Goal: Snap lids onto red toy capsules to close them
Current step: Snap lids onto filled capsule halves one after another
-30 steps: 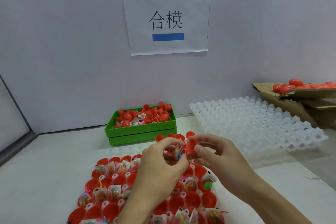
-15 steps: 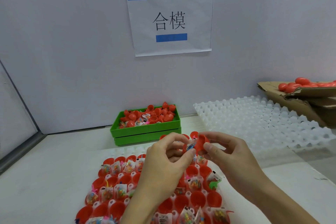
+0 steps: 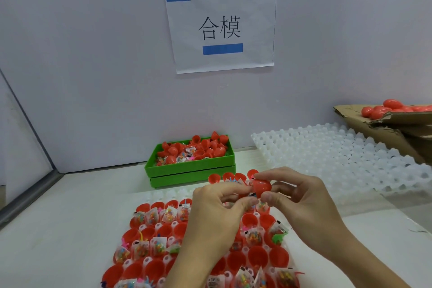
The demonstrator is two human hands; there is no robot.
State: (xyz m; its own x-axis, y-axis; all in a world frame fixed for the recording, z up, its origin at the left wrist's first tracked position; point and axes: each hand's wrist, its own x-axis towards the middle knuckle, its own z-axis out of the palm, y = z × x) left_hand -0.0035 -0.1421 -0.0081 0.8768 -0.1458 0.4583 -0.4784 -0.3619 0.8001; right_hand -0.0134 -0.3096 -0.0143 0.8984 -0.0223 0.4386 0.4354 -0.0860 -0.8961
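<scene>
At the centre of the frame, the right hand point(image 3: 301, 203) pinches a red lid point(image 3: 261, 186) against the capsule half that the left hand point(image 3: 215, 208) grips, lined up to snap shut.

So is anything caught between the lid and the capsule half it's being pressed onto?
Possibly. The right hand pinches the red lid against what the left hand grips; a bit of dark and blue toy packet shows at the seam. The left fingers hide the capsule half.
</scene>
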